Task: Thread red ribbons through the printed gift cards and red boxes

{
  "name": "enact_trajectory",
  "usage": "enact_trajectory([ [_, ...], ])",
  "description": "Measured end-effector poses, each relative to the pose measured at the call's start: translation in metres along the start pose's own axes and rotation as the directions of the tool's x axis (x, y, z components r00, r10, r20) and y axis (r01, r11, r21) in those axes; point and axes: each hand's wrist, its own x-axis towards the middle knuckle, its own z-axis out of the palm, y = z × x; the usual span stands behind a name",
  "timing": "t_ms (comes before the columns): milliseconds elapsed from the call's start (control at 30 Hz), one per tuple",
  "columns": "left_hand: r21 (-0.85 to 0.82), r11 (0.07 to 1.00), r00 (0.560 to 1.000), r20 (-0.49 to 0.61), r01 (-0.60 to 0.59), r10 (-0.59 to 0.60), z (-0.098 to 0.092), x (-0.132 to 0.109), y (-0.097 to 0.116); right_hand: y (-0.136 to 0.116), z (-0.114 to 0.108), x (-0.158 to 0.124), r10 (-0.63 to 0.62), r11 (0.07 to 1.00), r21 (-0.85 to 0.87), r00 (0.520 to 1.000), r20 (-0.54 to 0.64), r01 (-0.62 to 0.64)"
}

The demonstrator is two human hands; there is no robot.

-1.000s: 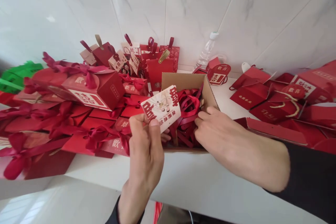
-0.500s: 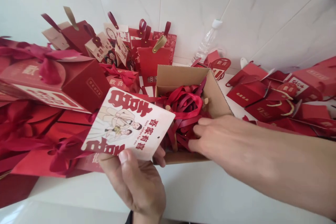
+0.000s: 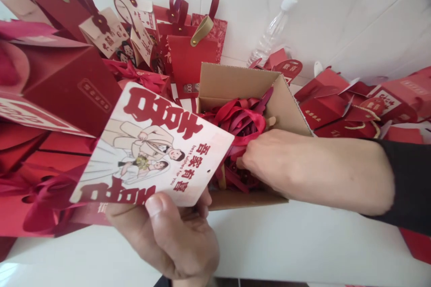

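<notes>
My left hand (image 3: pixel 168 233) pinches a white printed card (image 3: pixel 141 152) between the thumb and the fingers behind it. Red characters and a drawn wedding couple cover its face, with a small hole near the right edge. Beyond it stands an open cardboard box (image 3: pixel 235 80) filled with tangled red and maroon ribbon straps (image 3: pixel 247 125). My right hand (image 3: pixel 266 157) reaches into this box from the right, its fingers closed among the straps. The fingertips are hidden, so what they grip cannot be made out. The card overlaps the box's left side.
Large red gift boxes with bows (image 3: pixel 67 76) are stacked at the left. Handled gift bags (image 3: pixel 195 58) stand behind, by the tiled wall. A clear plastic bottle (image 3: pixel 272 31) leans at the back. More small red boxes (image 3: pixel 323 98) lie at the right on the white tabletop (image 3: pixel 269 242).
The view has moved closer, so the card looks larger. My right hand has gone deeper into the box and its fingers have curled closed; the dark sleeve now shows.
</notes>
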Motion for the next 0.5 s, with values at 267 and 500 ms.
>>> enact_trajectory([
  [267, 0.121, 0.990, 0.981, -0.187, 0.070, -0.047, 0.016, 0.001, 0.016, -0.012, -0.009, 0.025, -0.052, 0.996, -0.069, 0.995, 0.087, 0.058],
  [500, 0.037, 0.999, 1.000, -0.008, 0.030, -0.030, 0.002, -0.001, 0.005, -0.016, 0.005, 0.040, -0.191, 0.977, -0.072, 0.974, 0.121, 0.201],
])
